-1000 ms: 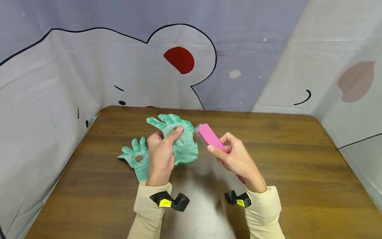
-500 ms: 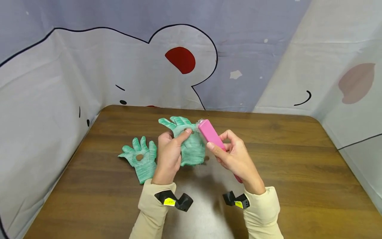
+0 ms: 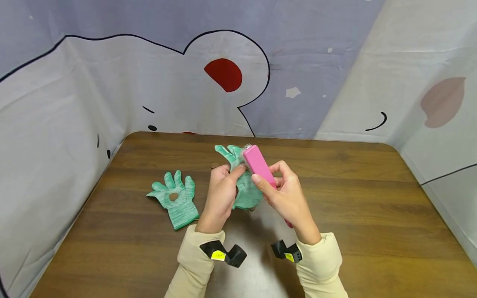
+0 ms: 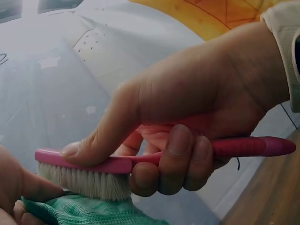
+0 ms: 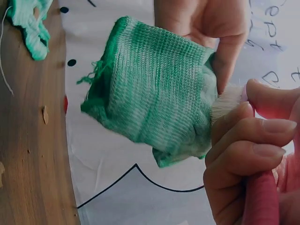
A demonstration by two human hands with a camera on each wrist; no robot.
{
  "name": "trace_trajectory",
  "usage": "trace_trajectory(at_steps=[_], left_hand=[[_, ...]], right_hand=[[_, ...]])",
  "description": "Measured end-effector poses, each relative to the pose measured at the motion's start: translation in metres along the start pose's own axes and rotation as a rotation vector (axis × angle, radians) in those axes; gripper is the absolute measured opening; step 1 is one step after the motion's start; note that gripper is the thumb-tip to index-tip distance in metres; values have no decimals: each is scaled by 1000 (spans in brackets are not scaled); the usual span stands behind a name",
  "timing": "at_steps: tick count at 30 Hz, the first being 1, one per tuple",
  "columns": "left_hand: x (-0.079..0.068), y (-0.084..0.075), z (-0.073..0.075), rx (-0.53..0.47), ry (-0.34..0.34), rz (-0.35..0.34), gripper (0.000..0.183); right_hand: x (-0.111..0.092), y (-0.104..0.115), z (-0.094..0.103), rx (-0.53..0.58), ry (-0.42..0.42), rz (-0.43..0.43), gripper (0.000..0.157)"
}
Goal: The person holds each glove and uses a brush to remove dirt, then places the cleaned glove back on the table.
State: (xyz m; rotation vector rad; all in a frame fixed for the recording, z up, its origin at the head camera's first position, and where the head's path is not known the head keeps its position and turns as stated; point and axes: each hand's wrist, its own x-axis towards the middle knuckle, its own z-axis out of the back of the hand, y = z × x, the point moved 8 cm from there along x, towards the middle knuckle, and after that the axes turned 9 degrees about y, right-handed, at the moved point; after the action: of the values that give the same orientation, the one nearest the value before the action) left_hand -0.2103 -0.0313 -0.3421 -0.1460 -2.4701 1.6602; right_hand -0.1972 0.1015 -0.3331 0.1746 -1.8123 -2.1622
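Observation:
My left hand (image 3: 220,192) grips a green knitted glove (image 3: 247,192) above the table, thumb on its front. In the right wrist view the glove's cuff (image 5: 145,84) hangs with loose threads at its edge. My right hand (image 3: 288,196) holds a pink brush (image 3: 257,163), fingers curled round the handle and thumb on its back. The brush's pale bristles (image 4: 86,180) touch the glove beside my left thumb, as the left wrist view shows. A second green glove (image 3: 180,203) lies flat on the table to the left, a round brown patch on its palm.
Small brown flakes (image 5: 45,115) lie on the wooden table (image 3: 372,207); another brown bit (image 3: 215,165) sits behind my left hand. A printed cloth (image 3: 149,82) stands round the table's back and sides. Each wrist carries a black camera (image 3: 223,252).
My left hand has carried the glove rightward, uncovering more of the lying glove. The brush has shifted slightly up and left, from the held glove's edge onto its front.

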Motion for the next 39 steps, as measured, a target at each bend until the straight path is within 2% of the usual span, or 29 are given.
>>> trace_trajectory(at_steps=[6,12,16,21,26,33,36,39], left_hand=[[-1,-5,9,29,-107,-54,13],[-3,-9,15,29,-184,-93,13],[-4,-8,17,15,-229,-89,15],[-4,-5,19,-39,-246,-82,15],[-3,-7,20,-93,-261,-118,14],[-5,-9,26,-150,-270,-135,20],[-5,-12,30,-151,-260,-159,24],[-4,-12,29,-135,-241,-152,28]], right_hand=[[0,0,-3,-95,-24,-41,36],[-2,-3,-4,-112,12,-95,39],[-3,-6,-1,-121,45,-142,39],[-4,-9,4,-142,71,-187,39],[-5,-9,8,-173,89,-200,40],[-9,-12,19,-188,123,-232,41],[-10,-13,25,-198,123,-248,42],[-11,-12,27,-186,118,-233,42]])
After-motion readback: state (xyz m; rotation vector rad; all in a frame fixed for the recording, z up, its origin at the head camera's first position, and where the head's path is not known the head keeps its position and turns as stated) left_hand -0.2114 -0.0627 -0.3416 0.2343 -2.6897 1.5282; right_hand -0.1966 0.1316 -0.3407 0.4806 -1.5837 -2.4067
